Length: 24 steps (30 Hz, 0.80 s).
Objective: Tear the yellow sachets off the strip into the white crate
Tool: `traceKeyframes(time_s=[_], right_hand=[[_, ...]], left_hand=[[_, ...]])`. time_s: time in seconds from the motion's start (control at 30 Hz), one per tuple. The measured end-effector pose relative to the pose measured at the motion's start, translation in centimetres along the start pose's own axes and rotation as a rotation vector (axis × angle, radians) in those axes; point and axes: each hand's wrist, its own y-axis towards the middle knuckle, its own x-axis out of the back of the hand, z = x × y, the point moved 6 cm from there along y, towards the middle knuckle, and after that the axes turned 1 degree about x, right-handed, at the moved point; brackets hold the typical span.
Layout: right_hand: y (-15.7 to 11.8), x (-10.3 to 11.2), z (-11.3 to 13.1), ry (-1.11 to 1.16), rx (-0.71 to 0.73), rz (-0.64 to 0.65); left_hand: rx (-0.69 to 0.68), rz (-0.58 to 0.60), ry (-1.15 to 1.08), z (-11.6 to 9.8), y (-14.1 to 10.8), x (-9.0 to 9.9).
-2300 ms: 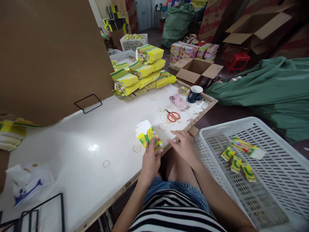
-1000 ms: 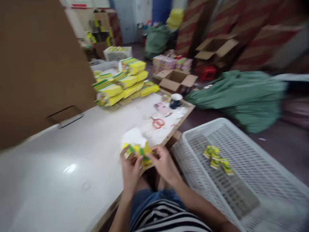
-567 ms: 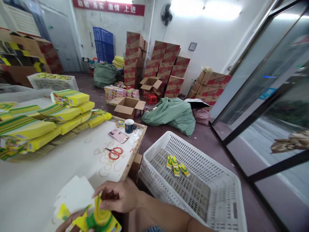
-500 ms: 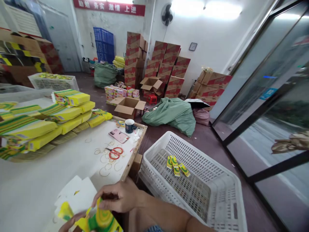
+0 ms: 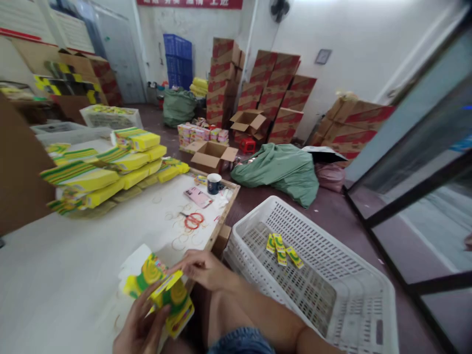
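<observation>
A small yellow and green cardboard box with a swirl print is held over the near edge of the white table. My left hand grips it from below left, thumb on its front and fingers behind. The fingers of my right hand are closed at its upper right edge, partly hidden. Just behind it is another yellow-green printed piece; I cannot tell whether it belongs to the same box. White card lies beneath. Red-handled scissors rest among loose rubber bands farther up the table.
Flat yellow packs are stacked at the table's far left. A pink phone and dark mug stand near the wooden edge. To the right, a white plastic crate holds several small yellow boxes.
The view has swung left, so the room appears shifted right. The box has turned from a blurred, bent shape to a squarer one, with my left hand now more fully in view.
</observation>
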Motion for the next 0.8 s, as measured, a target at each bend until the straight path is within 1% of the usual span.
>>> traceKeyframes(time_s=[0.07, 0.1, 0.13, 0.17, 0.23, 0.33, 0.4, 0.5, 0.6, 0.67, 0.73, 0.8], right_hand=[[-0.5, -0.4, -0.3, 0.017, -0.071, 0.118], [-0.7, -0.6, -0.3, 0.017, -0.085, 0.162], [-1.0, -0.8, -0.2, 0.015, -0.093, 0.178], [-1.1, -0.9, -0.2, 0.014, -0.105, 0.180], [-1.4, -0.9, -0.2, -0.010, -0.142, 0.141], [-1.6, -1.0, 0.1, -0.116, -0.203, 0.103], [-1.6, -1.0, 0.5, -0.197, -0.220, 0.118], [-1.4, -0.9, 1.2, -0.285, -0.222, 0.161], [-1.3, -0.9, 1.5, -0.349, -0.227, 0.211], [-1.3, -0.8, 1.6, -0.414, -0.233, 0.222], [-1.2, -0.6, 1.5, -0.494, -0.226, 0.189], [-1.1, -0.5, 1.4, -0.511, -0.177, 0.117]], left_hand=[[-0.084, -0.054, 0.070, -0.7, -0.7, -0.2], [-0.112, -0.040, 0.098, -1.1, -1.1, -0.6], [-0.141, -0.030, 0.111, -1.4, -1.5, -1.1], [-0.159, 0.001, 0.110, -1.7, -1.9, -1.7], [-0.154, 0.032, 0.072, -2.0, -2.4, -2.4], [-0.077, 0.113, -0.048, -2.2, -3.0, -3.1], [-0.050, 0.142, -0.113, -2.4, -3.3, -3.2], [-0.047, 0.158, -0.143, -2.6, -3.3, -3.1], [-0.042, 0.166, -0.142, -2.4, -3.2, -3.3], [-0.037, 0.161, -0.144, -2.2, -3.1, -3.4], [-0.042, 0.146, -0.150, -2.1, -2.9, -3.4], [-0.059, 0.122, -0.161, -2.2, -2.8, -3.2]])
